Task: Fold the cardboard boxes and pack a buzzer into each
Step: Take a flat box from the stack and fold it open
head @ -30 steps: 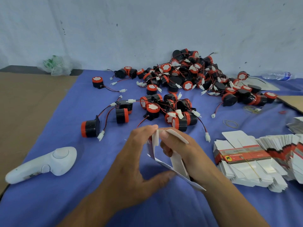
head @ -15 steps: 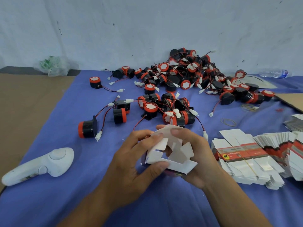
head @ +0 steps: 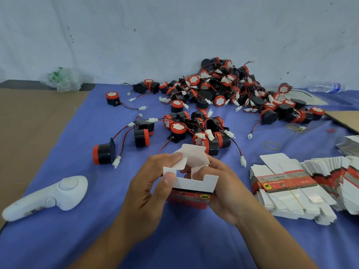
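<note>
Box (head: 191,197) is held up off the blue cloth (head: 58,239) between both hands, open end up, flaps loose. Left hand (head: 147,191) pinches the left flaps, right hand (head: 227,191) is wrapped round the body. Risk: too much squeeze creases the thin card, or flaps tucked in the wrong order won't lock. Flat boxes (head: 281,183) lie just right. Buzzers (head: 194,131) lie beyond with tangled wires, so pulling one may drag its neighbours

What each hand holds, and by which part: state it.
Both hold one cardboard box. The left hand pinches white flaps at its open end; the right hand wraps round its red body's right side.
</note>
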The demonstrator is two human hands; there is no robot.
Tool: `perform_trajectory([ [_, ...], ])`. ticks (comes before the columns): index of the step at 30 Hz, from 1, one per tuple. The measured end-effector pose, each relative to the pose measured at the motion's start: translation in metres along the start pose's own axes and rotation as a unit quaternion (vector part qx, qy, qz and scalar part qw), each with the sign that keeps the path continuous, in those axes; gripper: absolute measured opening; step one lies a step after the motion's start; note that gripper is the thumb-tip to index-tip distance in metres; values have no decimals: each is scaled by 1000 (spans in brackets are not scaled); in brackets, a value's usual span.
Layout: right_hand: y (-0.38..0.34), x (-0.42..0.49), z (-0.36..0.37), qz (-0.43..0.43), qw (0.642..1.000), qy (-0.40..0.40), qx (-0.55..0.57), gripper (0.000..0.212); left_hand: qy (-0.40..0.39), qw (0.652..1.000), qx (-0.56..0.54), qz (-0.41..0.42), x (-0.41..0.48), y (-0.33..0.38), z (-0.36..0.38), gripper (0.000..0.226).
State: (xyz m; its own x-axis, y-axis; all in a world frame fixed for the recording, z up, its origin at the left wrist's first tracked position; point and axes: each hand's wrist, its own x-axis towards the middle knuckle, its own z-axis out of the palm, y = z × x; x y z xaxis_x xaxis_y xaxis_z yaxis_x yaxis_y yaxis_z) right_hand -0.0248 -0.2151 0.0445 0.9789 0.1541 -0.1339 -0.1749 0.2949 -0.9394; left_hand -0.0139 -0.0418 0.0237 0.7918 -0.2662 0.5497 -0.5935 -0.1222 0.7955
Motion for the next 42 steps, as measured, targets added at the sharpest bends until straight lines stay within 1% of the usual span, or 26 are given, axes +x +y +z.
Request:
perform_trajectory([
  [2, 5, 1, 5, -12, 1000, 13, 5, 39, 8, 1000, -11, -11, 1, 4, 1, 29],
  [5, 10, 0, 10, -62, 998, -14, 6, 29, 28, 999, -3, -32, 3, 5, 0, 28],
  [6, 11, -1, 11, -70, 997, -27, 14, 31, 37, 999, 6, -34, 3, 5, -1, 28],
  [8, 15, -2, 15, -74, 996, -52, 18, 42, 55, 998, 1, -44, 3, 4, 0, 24],
  [10, 18, -2, 21, -57, 997, -48, 8, 55, 85, 993, -27, -72, 1, 3, 1, 20],
  [11, 20, -2, 23, -52, 998, -38, 4, 57, 104, 991, -32, -82, 1, 3, 2, 20],
  [12, 21, -2, 27, -60, 998, -27, -14, 51, 117, 989, -36, -86, 0, 3, 3, 20],
  [14, 23, -2, 33, -122, 989, -2, -85, 28, 125, 987, -52, -81, -2, 4, 6, 24],
  [15, 24, -3, 35, -165, 980, 5, -111, 27, 123, 988, -60, -74, -4, 5, 6, 26],
  [16, 26, -5, 36, -198, 972, 5, -124, 33, 119, 989, -61, -65, -5, 5, 7, 28],
  [18, 24, -8, 38, -220, 969, 14, -114, 39, 114, 991, -58, -50, -6, 6, 8, 32],
  [19, 23, -8, 37, -228, 968, 21, -106, 37, 113, 990, -67, -45, -5, 6, 9, 34],
  [22, 19, -6, 33, -228, 967, 67, -88, 21, 94, 986, -137, -27, -5, 9, 10, 42],
  [24, 19, -5, 30, -228, 967, 86, -75, 17, 72, 988, -137, -23, -5, 10, 10, 37],
  [26, 18, -5, 31, -231, 967, 98, -50, 18, 54, 992, -111, -23, -7, 11, 9, 35],
  [27, 18, -4, 32, -233, 966, 105, -40, 25, 44, 995, -87, -19, -8, 11, 8, 42],
  [30, 19, -5, 35, -231, 966, 113, -17, 60, 16, 999, 33, 23, -10, 13, 11, 75],
  [31, 19, -5, 35, -228, 968, 107, -5, 68, 13, 997, 70, 37, -9, 14, 12, 81],
  [32, 20, -6, 35, -223, 970, 96, 10, 71, 11, 994, 94, 47, -9, 15, 12, 85],
  [34, 21, -8, 38, -205, 975, 69, 46, 68, 4, 991, 120, 59, -8, 16, 10, 88],
  [35, 21, -9, 40, -183, 979, 57, 63, 65, 6, 990, 126, 58, -7, 16, 9, 89],
  [37, 20, -9, 40, -135, 987, 46, 72, 60, 26, 989, 136, 58, -6, 17, 7, 84],
  [39, 17, -8, 35, -120, 991, 45, 47, 51, 42, 982, 164, 81, -4, 18, 6, 75],
  [42, 8, -9, 25, -135, 990, 23, -45, 39, 50, 971, 209, 104, -1, 18, 2, 68],
])
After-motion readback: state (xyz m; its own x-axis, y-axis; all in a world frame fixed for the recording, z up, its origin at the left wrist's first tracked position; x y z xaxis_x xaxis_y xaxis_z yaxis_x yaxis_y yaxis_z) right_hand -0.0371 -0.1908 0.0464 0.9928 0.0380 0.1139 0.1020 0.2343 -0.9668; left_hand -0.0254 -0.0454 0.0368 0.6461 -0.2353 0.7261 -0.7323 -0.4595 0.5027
